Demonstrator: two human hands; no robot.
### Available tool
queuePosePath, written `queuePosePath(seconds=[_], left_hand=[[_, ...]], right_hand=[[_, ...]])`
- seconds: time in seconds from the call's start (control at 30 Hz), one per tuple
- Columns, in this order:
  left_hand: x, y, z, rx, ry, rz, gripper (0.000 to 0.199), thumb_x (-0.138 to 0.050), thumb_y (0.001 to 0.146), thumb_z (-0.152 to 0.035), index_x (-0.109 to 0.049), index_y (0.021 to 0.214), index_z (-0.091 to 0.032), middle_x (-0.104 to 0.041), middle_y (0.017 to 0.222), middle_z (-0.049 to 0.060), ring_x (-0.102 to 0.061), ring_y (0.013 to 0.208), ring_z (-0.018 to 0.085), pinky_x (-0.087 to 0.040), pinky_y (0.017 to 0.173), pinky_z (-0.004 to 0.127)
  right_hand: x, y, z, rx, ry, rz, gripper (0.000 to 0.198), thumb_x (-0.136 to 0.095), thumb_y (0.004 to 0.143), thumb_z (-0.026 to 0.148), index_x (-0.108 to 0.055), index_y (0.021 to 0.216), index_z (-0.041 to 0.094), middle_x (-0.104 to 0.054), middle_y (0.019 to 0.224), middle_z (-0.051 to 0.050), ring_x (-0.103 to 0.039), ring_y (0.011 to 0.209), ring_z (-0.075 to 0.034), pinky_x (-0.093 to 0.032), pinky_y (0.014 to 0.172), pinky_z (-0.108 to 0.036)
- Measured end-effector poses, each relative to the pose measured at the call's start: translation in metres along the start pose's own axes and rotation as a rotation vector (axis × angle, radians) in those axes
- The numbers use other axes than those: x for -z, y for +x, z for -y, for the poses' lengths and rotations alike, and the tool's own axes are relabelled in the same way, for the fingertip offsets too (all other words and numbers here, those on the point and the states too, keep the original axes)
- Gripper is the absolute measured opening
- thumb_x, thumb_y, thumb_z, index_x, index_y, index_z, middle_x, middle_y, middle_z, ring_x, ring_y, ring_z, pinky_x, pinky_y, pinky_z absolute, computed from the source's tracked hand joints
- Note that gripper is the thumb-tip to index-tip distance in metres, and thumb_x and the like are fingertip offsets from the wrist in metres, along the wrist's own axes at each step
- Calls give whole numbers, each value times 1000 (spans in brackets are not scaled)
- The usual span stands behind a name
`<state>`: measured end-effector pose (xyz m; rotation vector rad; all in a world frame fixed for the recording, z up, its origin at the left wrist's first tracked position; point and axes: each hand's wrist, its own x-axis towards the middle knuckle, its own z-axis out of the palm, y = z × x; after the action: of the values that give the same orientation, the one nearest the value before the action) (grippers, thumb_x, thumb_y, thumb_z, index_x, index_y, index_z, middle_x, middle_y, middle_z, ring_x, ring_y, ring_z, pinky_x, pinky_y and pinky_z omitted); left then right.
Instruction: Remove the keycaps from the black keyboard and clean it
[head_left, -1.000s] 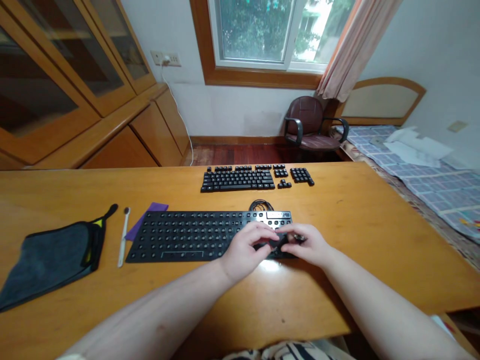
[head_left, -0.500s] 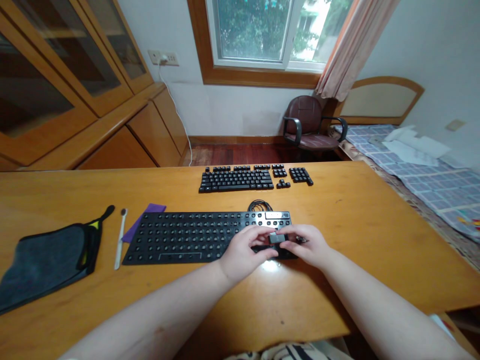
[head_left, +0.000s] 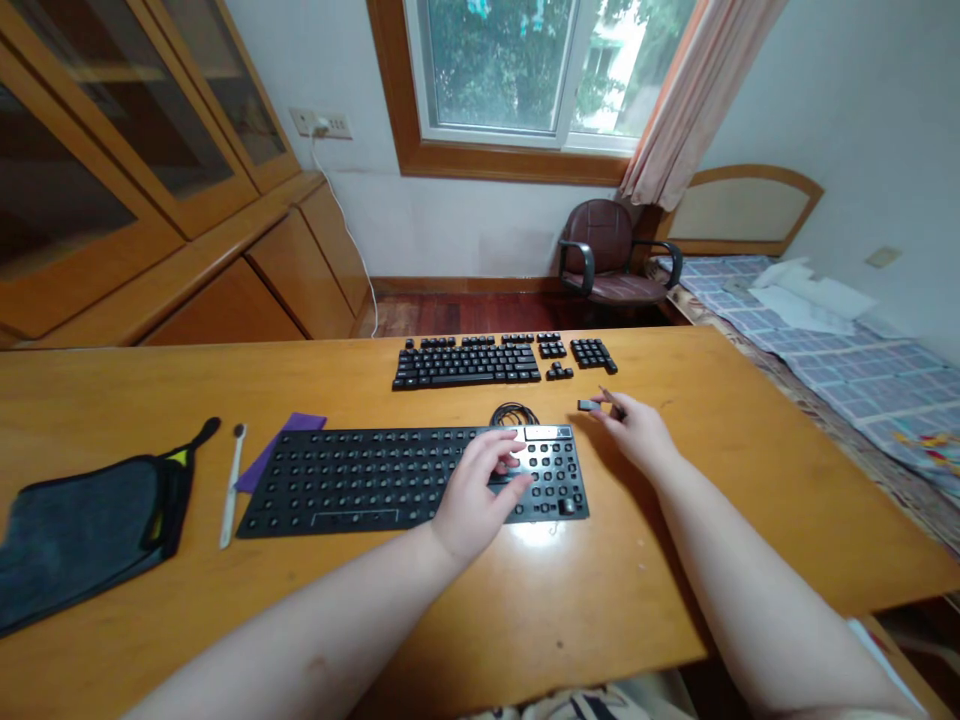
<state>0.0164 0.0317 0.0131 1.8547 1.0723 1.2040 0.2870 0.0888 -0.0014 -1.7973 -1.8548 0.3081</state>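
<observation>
A black keyboard base [head_left: 352, 478], its switches mostly bare, lies across the desk in front of me. My left hand [head_left: 484, 490] hovers over its right part, fingers apart and holding nothing. One dark key [head_left: 568, 506] sits at the base's lower right corner. Beyond that right end, my right hand [head_left: 634, 425] pinches a dark wide keycap [head_left: 588, 406] at its fingertips. A thin brownish piece [head_left: 609, 396] also sticks out of that hand; its kind is unclear. Farther back, removed black keycaps [head_left: 469, 364] lie arranged in keyboard layout, with number-pad keycaps [head_left: 592, 354] at their right.
A coiled black cable [head_left: 514, 413] lies behind the base. On the left are a purple cloth [head_left: 259, 470], a toothbrush [head_left: 233, 485] and a dark grey pouch [head_left: 94, 520]. A brown armchair [head_left: 609, 250] stands past the desk's far edge, beside a bed [head_left: 787, 320].
My right hand has moved away and forward from the base's right end, carrying the keycap. My left hand has let go of it and stays over the base. The view has shifted slightly.
</observation>
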Motion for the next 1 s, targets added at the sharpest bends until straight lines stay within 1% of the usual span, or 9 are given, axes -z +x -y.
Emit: queuePosePath(seconds=[0.07, 0.1, 0.17, 0.23, 0.3, 0.43, 0.57, 0.8, 1.0], left_hand=[[0, 0, 2, 7, -14, 21, 23, -57, 81, -20, -58, 104, -19, -52, 116, 10, -58, 82, 14, -52, 76, 32], [0, 0, 3, 9, -20, 32, 22, -56, 82, -20, -58, 104, -19, -52, 117, 10, -58, 83, 14, -52, 77, 32], [0, 0, 3, 4, -28, 45, 21, -55, 83, -21, -58, 103, -19, -52, 116, 9, -58, 83, 14, -52, 77, 32], [-1, -1, 2, -2, -29, 50, 19, -55, 83, -22, -58, 102, -19, -53, 114, 9, -57, 82, 14, -51, 76, 32], [-2, 0, 0, -8, -29, 52, 18, -55, 83, -21, -58, 100, -18, -53, 114, 9, -57, 80, 13, -51, 76, 32], [-3, 0, -1, -26, -32, 58, 18, -54, 83, -19, -58, 100, -18, -53, 113, 9, -57, 78, 13, -51, 77, 32], [-3, -1, 2, -48, -27, 60, 18, -52, 83, -19, -58, 100, -18, -52, 114, 9, -57, 78, 12, -51, 79, 33], [-4, -1, 3, -77, 3, 52, 20, -53, 82, -15, -57, 101, -19, -53, 113, 9, -57, 77, 13, -51, 78, 33], [-5, 0, 3, -107, 29, 37, 21, -51, 82, -12, -57, 100, -19, -53, 113, 9, -58, 78, 12, -51, 80, 33]], right_hand=[[4, 13, -19, -135, -87, 64, 33, -59, 77, 43, -69, 98, 19, -64, 65, -3, -57, 58, -16, -40, 52, -25], [5, 17, -25, -170, -108, 86, 33, -60, 77, 43, -69, 98, 20, -66, 69, -4, -59, 62, -18, -41, 54, -25], [5, 21, -32, -205, -133, 79, 36, -59, 77, 43, -68, 103, 21, -68, 77, -6, -60, 69, -19, -42, 58, -27], [3, 22, -33, -210, -144, 43, 40, -57, 78, 43, -66, 110, 22, -69, 81, -6, -61, 71, -20, -43, 61, -28], [-1, 22, -32, -205, -145, 24, 40, -57, 78, 43, -65, 112, 23, -69, 82, -6, -61, 71, -20, -43, 62, -28], [-9, 24, -34, -189, -130, 0, 33, -52, 81, 43, -68, 105, 26, -70, 90, -5, -62, 78, -21, -43, 66, -28], [-14, 29, -36, -171, -173, -40, 35, -46, 85, 45, -69, 104, 26, -70, 99, -6, -62, 87, -23, -43, 68, -29], [-20, 51, -33, -162, -263, -58, 30, -48, 82, 37, -67, 103, 26, -70, 87, -5, -61, 75, -20, -41, 60, -26], [-22, 69, -40, -144, -259, -67, 27, -53, 79, 36, -67, 100, 26, -70, 87, -4, -60, 74, -19, -39, 58, -24]])
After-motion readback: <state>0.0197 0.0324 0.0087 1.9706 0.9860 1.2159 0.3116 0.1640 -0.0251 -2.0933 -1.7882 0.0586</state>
